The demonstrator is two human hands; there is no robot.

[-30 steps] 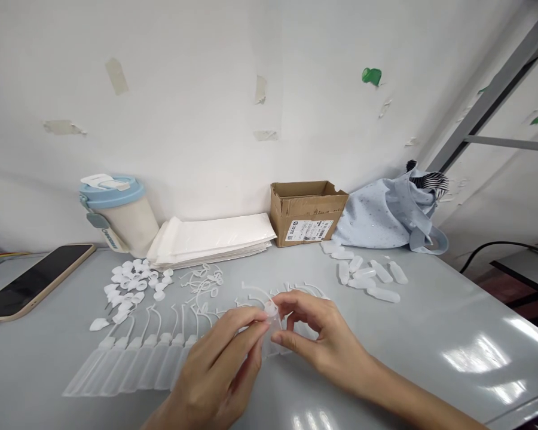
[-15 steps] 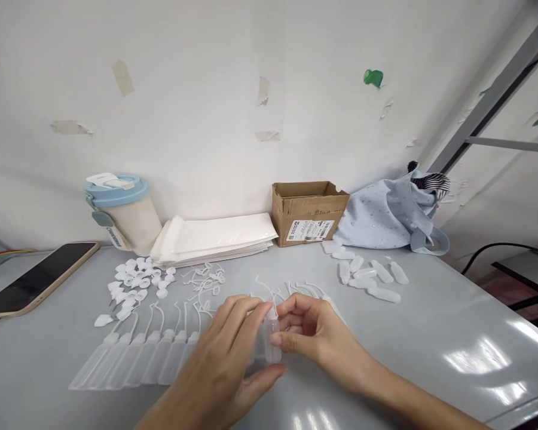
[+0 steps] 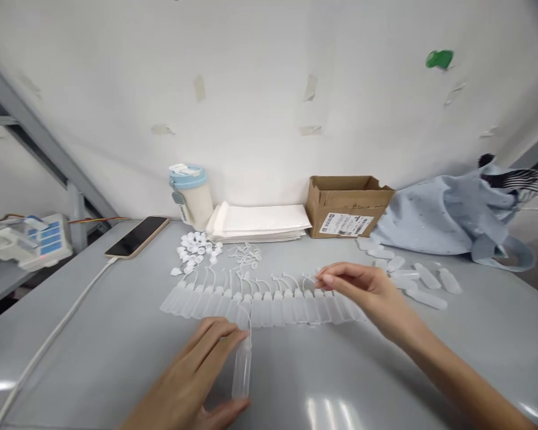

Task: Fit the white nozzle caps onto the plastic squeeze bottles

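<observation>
Between thumb and fingers, my left hand (image 3: 197, 370) holds a small translucent plastic bottle (image 3: 241, 373) upright, a thin white strap rising from its neck. My right hand (image 3: 365, 289) hovers over the right end of a row of similar bottles (image 3: 269, 312), its thumb and fingertips pinched together. Whatever may be in that pinch is too small to make out. The row's bottles lie side by side, necks pointing away, with curved straps. Behind them are a pile of white caps (image 3: 195, 249) and a heap of loose white straps (image 3: 245, 255).
Several bottles without straps (image 3: 428, 277) lie at the right. Along the wall stand a lidded cup (image 3: 195, 200), a stack of white envelopes (image 3: 262, 222), a cardboard box (image 3: 347, 206) and a blue cloth bag (image 3: 439, 212). A phone (image 3: 137, 237) with its cable lies left.
My hands have moved apart: the right hand has let go of the bottle and moved right, while the left keeps it, lower and nearer. The view has turned left.
</observation>
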